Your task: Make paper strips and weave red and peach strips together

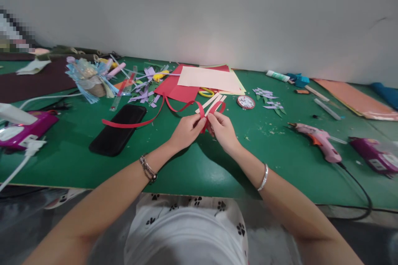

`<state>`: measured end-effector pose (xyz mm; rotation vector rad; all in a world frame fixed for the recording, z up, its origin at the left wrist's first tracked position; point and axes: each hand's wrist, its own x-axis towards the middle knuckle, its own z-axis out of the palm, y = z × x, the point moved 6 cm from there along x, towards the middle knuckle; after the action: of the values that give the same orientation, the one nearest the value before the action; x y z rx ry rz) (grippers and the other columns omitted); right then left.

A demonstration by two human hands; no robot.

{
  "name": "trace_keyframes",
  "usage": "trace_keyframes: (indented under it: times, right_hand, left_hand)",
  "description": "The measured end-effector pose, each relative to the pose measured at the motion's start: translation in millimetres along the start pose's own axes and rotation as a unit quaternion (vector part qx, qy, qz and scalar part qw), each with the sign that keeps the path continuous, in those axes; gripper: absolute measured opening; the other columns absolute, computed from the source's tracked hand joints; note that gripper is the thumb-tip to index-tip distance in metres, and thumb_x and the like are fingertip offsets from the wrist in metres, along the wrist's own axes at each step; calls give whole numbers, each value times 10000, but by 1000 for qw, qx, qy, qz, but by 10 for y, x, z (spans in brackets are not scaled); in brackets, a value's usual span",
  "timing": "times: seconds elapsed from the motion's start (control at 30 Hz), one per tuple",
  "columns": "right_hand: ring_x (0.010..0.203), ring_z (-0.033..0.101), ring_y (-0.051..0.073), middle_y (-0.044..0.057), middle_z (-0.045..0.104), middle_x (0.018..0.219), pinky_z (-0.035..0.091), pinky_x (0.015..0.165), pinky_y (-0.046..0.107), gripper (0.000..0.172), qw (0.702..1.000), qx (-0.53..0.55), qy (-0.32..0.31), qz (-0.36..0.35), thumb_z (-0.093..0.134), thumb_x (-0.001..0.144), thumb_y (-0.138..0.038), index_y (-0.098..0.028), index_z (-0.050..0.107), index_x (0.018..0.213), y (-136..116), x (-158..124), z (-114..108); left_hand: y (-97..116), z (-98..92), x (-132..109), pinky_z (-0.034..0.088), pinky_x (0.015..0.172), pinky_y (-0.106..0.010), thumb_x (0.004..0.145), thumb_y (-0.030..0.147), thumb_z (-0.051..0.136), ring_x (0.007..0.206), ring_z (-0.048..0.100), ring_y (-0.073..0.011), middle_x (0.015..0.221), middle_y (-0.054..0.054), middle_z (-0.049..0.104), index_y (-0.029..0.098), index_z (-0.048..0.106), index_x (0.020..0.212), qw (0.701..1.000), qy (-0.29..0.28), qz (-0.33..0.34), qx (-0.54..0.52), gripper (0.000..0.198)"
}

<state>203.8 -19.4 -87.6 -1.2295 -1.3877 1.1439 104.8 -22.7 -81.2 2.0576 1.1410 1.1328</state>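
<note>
Fingers (200, 122) of your left hand (186, 131) are pinched shut on the red paper strip (201, 112). Fingers (214, 118) of your right hand (224, 133) are closed on the same strip just beside them, tips almost touching.

- Pinch point: low over the green surface (77, 161), straight ahead of you.
- Long axis of the strip: it leaves your fingers up and leftward, curves past the red paper sheets (172, 87), then trails along the surface to a free end near the black phone (118, 129). Nearly all the loose length lies on your left hand's side.
- Right-hand side: only a short loop, rising just above your right fingers and curling toward the cream strips (212, 101) lying just beyond.
- Farther out: yellow scissors (207, 92) at the edge of the sheets, and a tape roll (245, 102) right of the loop, apart from it.
- Pink glue gun (317, 137): well apart, far right.
</note>
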Motion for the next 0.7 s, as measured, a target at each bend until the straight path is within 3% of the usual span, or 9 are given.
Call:
trace_keyframes:
  times: [0.17, 0.33, 0.5, 0.7]
  right_hand:
    - [357, 317, 32, -83, 369, 393, 245, 374, 186, 296, 999, -41, 3, -14, 470, 758, -309, -185, 351, 517, 16, -9, -2]
    - [367, 321, 31, -83, 362, 396, 246, 379, 181, 294, 998, -44, -40, -35, 451, 758, -290, -183, 348, 504, -7, -26, 58]
    - [317, 329, 31, -85, 360, 350, 232, 336, 167, 293, 998, 4, -62, 11, 394, 777, -217, -180, 361, 489, 7, -33, 101]
    - [282, 298, 18, -93, 343, 329, 209, 304, 150, 307, 996, 37, -67, 54, 401, 771, -200, -175, 354, 469, 31, -64, 162]
  left_hand:
    - [31, -29, -2, 284, 476, -197, 837, 269, 332, 455, 372, -75, 476, 50, 378, 176, 324, 536, 999, 18, 29, 16, 316]
    - [13, -53, -9, 264, 461, -200, 831, 272, 335, 445, 351, -75, 464, 53, 350, 180, 297, 527, 999, 39, 23, 29, 320]
    - [4, -48, -15, 264, 463, -206, 833, 282, 318, 454, 361, -79, 471, 48, 355, 179, 310, 530, 998, 49, 11, 23, 320]
    - [52, -113, -37, 233, 444, -211, 828, 265, 324, 422, 285, -70, 448, 66, 263, 192, 239, 524, 992, 120, 31, 15, 324]
